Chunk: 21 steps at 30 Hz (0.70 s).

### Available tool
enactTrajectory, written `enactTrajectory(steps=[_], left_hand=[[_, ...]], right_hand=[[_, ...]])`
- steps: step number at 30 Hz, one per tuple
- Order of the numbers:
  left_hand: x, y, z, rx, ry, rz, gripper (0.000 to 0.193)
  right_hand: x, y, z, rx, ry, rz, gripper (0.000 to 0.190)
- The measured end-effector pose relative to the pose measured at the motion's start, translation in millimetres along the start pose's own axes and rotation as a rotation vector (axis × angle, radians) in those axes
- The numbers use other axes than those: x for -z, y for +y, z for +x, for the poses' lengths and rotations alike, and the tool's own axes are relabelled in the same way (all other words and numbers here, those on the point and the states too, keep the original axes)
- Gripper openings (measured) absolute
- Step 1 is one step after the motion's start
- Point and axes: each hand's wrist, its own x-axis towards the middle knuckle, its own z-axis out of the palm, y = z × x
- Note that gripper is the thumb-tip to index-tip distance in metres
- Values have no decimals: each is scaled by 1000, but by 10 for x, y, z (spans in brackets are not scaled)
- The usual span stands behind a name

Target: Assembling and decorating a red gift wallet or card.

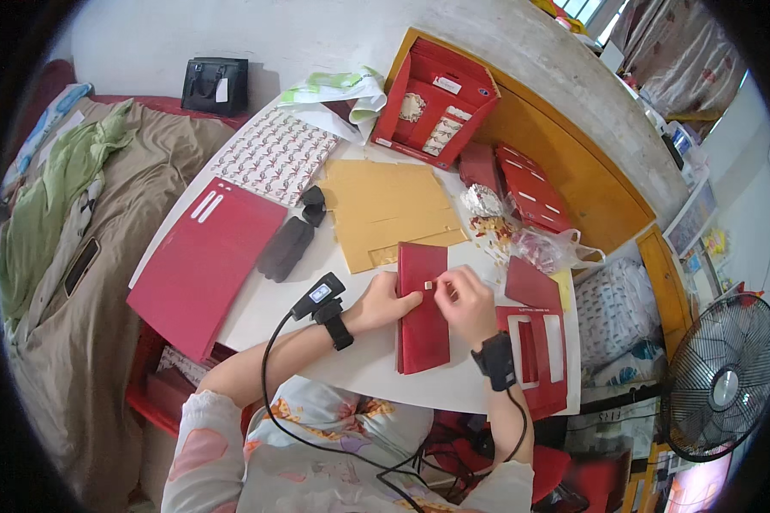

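Observation:
A folded dark red card packet point(423, 340) lies upright before me on the white table. My left hand point(385, 300) grips its left edge, the thumb pressed flat on top and the other fingers hidden beneath. A small pale square piece point(428, 285) sits on the packet's face near the thumb tip. Close to the right of that piece, my right hand point(467, 301) has its fingers curled together over the packet. Whether anything is pinched between those fingertips is hidden.
Beyond the packet lies a flattened brown cardboard sheet point(385, 205). Large red card sheets point(212, 269) and a dark grey cloth bundle point(287, 249) are at left. A red display box point(446, 96) stands behind. Small loose pieces point(491, 231) and a clear plastic bag point(545, 250) lie right, near a fan point(722, 378).

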Motion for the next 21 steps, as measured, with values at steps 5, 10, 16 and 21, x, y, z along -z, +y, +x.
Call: enactTrajectory(steps=[5, 10, 16, 21], left_hand=[[5, 82, 2, 113, -40, -35, 28], [2, 32, 49, 167, -40, -43, 31], [-16, 35, 17, 100, 22, -58, 30], [-20, 32, 21, 88, 35, -83, 30]], right_hand=[[340, 824, 117, -283, 59, -122, 8], [364, 1580, 104, -361, -4, -111, 7], [329, 1903, 160, -483, -100, -172, 7], [315, 2008, 265, -437, -97, -244, 14]])
